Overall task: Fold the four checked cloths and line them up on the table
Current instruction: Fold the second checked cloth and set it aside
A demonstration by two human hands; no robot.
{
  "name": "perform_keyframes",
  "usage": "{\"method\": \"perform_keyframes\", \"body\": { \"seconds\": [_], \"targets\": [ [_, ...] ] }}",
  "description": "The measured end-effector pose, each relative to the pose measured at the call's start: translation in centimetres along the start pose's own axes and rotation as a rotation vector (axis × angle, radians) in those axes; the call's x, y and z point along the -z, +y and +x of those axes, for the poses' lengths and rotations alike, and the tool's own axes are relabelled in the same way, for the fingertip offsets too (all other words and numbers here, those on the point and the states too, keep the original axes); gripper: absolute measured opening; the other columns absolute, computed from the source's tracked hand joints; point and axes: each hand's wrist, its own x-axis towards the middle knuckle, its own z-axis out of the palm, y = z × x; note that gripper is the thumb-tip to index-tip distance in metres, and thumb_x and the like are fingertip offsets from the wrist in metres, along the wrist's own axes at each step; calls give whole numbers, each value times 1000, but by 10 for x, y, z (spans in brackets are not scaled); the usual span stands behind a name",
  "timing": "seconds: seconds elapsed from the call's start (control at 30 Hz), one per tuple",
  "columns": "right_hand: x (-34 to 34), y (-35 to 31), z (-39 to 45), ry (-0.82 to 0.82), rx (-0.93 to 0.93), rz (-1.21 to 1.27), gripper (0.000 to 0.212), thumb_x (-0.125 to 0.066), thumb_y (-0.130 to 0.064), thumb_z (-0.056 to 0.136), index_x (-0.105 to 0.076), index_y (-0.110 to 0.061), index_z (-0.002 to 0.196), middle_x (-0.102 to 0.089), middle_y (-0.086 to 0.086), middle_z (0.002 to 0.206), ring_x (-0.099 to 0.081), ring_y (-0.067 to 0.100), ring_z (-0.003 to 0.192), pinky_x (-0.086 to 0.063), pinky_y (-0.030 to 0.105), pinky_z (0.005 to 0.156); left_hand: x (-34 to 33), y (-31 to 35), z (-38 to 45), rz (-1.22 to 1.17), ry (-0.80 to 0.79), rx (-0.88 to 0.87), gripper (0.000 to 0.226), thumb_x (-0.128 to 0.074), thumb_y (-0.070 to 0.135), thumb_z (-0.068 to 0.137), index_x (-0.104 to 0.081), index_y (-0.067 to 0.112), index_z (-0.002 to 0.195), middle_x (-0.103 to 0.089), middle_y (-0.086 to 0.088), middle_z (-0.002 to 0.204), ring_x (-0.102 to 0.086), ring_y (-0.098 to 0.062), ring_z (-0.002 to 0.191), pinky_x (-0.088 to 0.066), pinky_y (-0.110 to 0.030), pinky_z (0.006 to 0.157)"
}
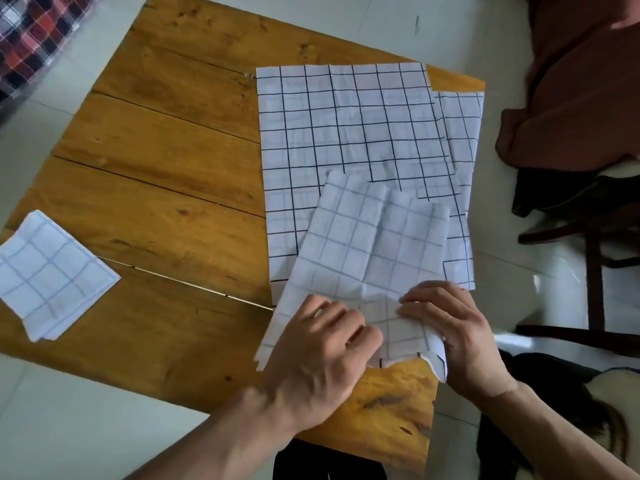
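Note:
A folded checked cloth (52, 275) lies at the table's left edge. On the right, a large flat checked cloth (346, 133) is spread out, with another cloth's edge (464, 133) showing from under it on the right. On top of them lies a partly folded checked cloth (374, 244), its near edge at the table's front. My left hand (318, 355) pinches that cloth's near edge. My right hand (453, 334) grips the same edge at its right corner, fingers curled over the fabric.
The wooden table (166, 168) has bare boards between the folded cloth and the spread ones. A dark chair (588, 237) with brown fabric stands to the right. A red plaid fabric (34, 36) lies at the top left on the floor.

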Motion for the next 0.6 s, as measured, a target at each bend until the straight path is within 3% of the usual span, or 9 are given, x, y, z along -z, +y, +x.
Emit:
{"method": "perform_keyframes", "body": {
  "seconds": [0.07, 0.17, 0.3, 0.4, 0.47, 0.53, 0.6],
  "targets": [
    [3, 4, -17, -22, -60, 35, 33, -68, -38, 85, -76, -9, 100, -69, 0, 106, -60, 23, 106, -47, 44, 87, -3, 6, 1, -14, -45, -30, 12, -55, 4, 83, -60, 14, 80, -57, -3, 75, -51, -24, 69, -43, -38, 70],
    [8, 10, -36, -16, -161, 106, 43, -61, -49, 87, -75, -11, 104, -68, -1, 107, -60, 18, 107, -49, 40, 86, -4, 2, -3, -37, -147, 3, 8, -59, 14, 80, -62, 16, 87, -59, 0, 82, -54, -22, 76, -44, -37, 74],
    [10, 8, -47, 54, -312, 197, 46, -58, -54, 87, -76, -14, 104, -67, -3, 109, -62, 12, 106, -52, 34, 86, -2, -22, -23, -44, -377, 166, 52, -87, 24, 53, -64, 21, 100, -63, 6, 100, -58, -17, 93, -46, -35, 80],
    [9, 6, -48, 108, -397, 267, 39, -61, -42, 82, -75, -13, 104, -68, -2, 110, -65, 13, 105, -55, 38, 85, -4, -42, -33, -114, -325, 197, 50, -87, 14, 59, -68, 19, 104, -64, 7, 109, -58, -16, 102, -49, -38, 83],
    [11, 4, -45, 136, -413, 289, 47, -56, -52, 88, -75, -12, 105, -69, -1, 110, -66, 12, 105, -56, 37, 85, -10, -54, -35, -169, -230, 189, 27, -72, 21, 79, -71, 16, 106, -65, 5, 113, -58, -18, 107, -50, -41, 86],
    [15, 1, -40, 148, -420, 304, 69, -48, -71, 87, -75, -9, 105, -69, 1, 109, -67, 15, 104, -54, 32, 85, -17, -66, -31, -172, -198, 214, 34, -60, 35, 87, -73, 13, 109, -66, 1, 116, -58, -20, 109, -51, -43, 89],
    [19, 0, -34, 155, -429, 315, 79, -45, -78, 84, -74, -8, 105, -70, 3, 107, -67, 17, 103, -54, 30, 86, -27, -77, -24, -152, -185, 225, 42, -59, 41, 86, -72, 12, 114, -65, -1, 119, -57, -22, 110, -51, -45, 89]
  ]
}}
